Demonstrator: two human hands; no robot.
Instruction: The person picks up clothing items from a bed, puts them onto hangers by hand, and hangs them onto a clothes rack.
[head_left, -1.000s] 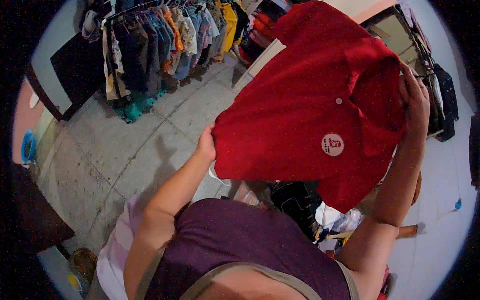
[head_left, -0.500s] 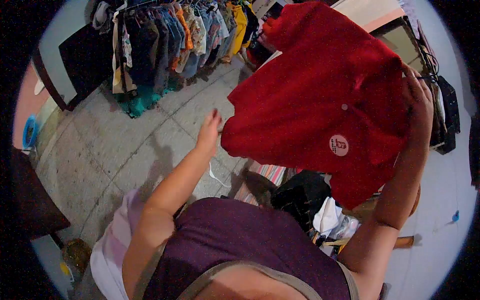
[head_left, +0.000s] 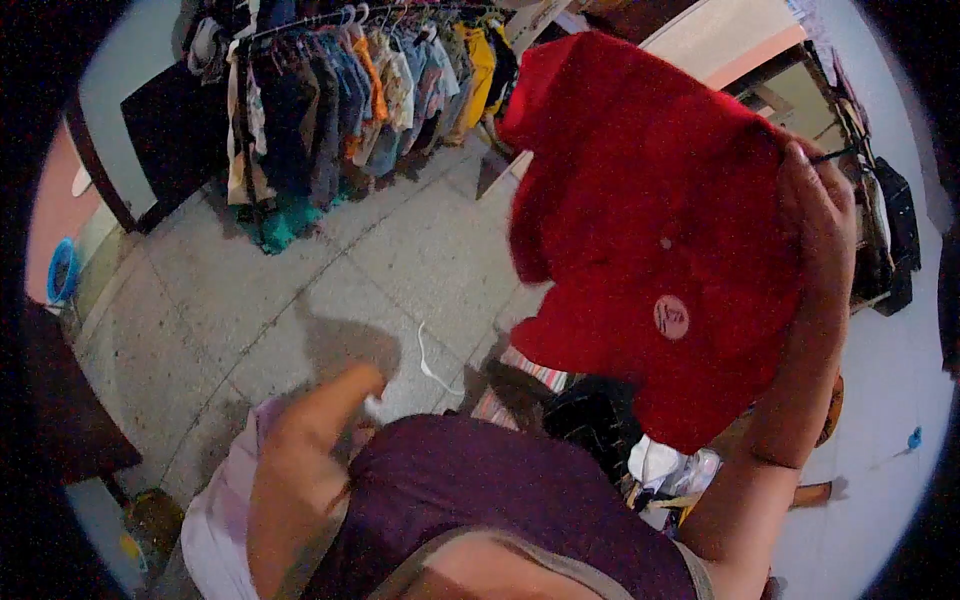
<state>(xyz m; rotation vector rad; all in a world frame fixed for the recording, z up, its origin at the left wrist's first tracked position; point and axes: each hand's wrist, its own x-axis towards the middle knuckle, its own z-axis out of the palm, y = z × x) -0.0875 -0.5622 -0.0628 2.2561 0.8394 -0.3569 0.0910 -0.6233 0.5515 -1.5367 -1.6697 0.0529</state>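
Note:
A red shirt (head_left: 640, 230) with a round pale print hangs spread out at the upper right, its lower edge above a heap of clothes. My right hand (head_left: 822, 195) grips its right edge, thumb over the fabric. Away from the shirt, my left hand (head_left: 362, 390) is close to my body at the lower left. It is smeared by motion, so its fingers cannot be made out. A thin white cord (head_left: 428, 360) lies on the floor just right of that hand.
Clothes on hangers (head_left: 370, 90) fill a rack at the back. Black and white clothes (head_left: 595, 425) are heaped below the shirt. A dark piece of furniture (head_left: 65, 400) is at the left, with a blue round object (head_left: 63, 270) beyond it. A pale wall (head_left: 890, 400) borders the right.
My left hand has dropped toward my body, away from the shirt. The shirt's left side has swung and folded inward, while my right hand keeps hold of its edge.

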